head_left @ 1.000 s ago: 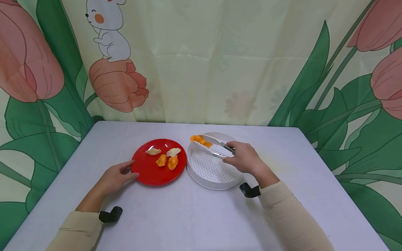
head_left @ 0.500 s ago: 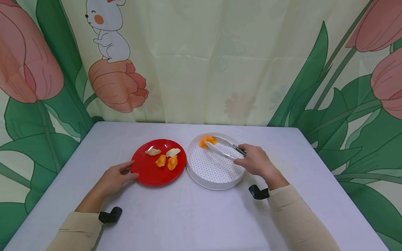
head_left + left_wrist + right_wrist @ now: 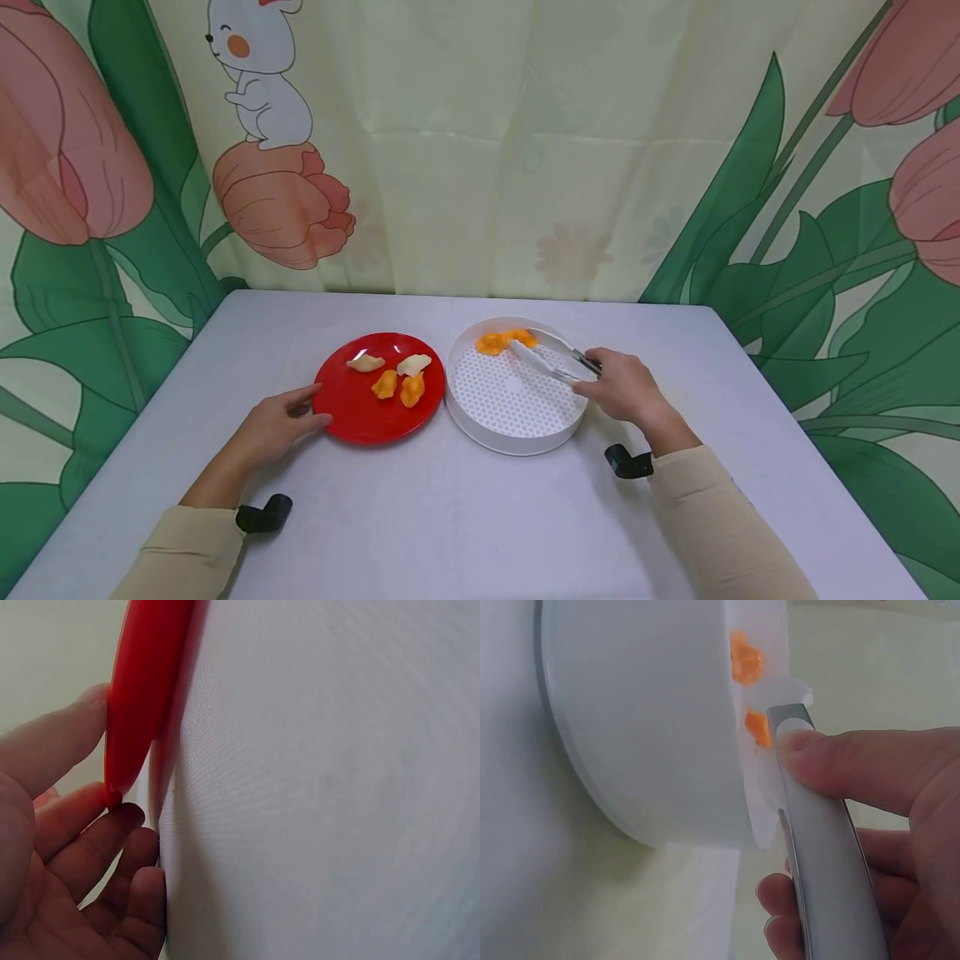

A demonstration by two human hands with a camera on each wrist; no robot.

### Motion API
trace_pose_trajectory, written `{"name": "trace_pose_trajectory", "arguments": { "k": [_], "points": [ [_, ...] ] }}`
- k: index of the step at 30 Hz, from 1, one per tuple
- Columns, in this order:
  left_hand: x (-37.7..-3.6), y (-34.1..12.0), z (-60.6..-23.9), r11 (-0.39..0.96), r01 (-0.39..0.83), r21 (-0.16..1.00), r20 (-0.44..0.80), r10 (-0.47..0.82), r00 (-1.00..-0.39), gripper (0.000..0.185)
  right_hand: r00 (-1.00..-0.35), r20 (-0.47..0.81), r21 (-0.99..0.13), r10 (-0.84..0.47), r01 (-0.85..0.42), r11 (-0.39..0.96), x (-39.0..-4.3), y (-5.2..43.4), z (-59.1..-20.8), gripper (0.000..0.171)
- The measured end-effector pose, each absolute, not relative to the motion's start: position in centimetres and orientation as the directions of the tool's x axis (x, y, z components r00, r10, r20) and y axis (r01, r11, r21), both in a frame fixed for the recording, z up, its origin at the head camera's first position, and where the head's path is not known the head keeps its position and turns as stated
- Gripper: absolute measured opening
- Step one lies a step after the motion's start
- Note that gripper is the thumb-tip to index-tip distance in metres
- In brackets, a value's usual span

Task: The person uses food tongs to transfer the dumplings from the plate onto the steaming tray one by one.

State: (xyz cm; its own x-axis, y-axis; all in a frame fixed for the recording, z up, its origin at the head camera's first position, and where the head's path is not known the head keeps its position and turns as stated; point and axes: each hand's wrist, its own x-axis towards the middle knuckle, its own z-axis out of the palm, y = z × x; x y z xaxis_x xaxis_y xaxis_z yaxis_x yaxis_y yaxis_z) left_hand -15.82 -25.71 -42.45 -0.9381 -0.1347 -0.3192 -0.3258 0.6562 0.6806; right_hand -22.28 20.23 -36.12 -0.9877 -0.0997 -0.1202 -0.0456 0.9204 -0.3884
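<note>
My right hand (image 3: 626,385) grips a pair of tongs (image 3: 557,370) with metal handles and white tips, thumb pressed on the handle (image 3: 826,855) in the right wrist view. The tips reach inside a round white steamer tray (image 3: 517,447) with a perforated floor. Two orange dumplings lie near its back wall, the left one (image 3: 491,343) outside the tongs, the right one (image 3: 522,337) between the tong arms. My left hand (image 3: 272,427) touches the left rim of a red plate (image 3: 352,417), with thumb and fingertips spread along the edge; the left wrist view shows relaxed fingers there.
On the plate are two white dumplings, one (image 3: 365,362) at the left and one (image 3: 414,364) at the right, with two orange dumplings (image 3: 385,383) below. Plate and tray stand side by side on a white-covered table (image 3: 450,525). A printed curtain (image 3: 480,167) hangs behind.
The right hand and tongs have moved right and lowered into the tray. The orange dumplings, held together in the tongs earlier, now lie in the tray. My left hand and the plate have stayed still.
</note>
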Motion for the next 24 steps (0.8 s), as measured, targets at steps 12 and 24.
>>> {"name": "trace_pose_trajectory", "arguments": {
  "k": [12, 24],
  "points": [
    [-15.76, -25.62, -42.37, 0.651, -0.328, 0.685, -0.322, -0.134, -0.937, 0.092, -0.984, -0.159, -0.389, -0.075, -0.007, 0.921, -22.81, 20.29, -36.69, 0.067],
    [-15.59, -25.42, -42.18, 0.651, -0.315, 0.69, -0.315, -0.122, -0.941, 0.089, -0.988, -0.138, -0.398, -0.077, -0.016, 0.917, -23.17, 19.87, -36.67, 0.07]
  ]
}}
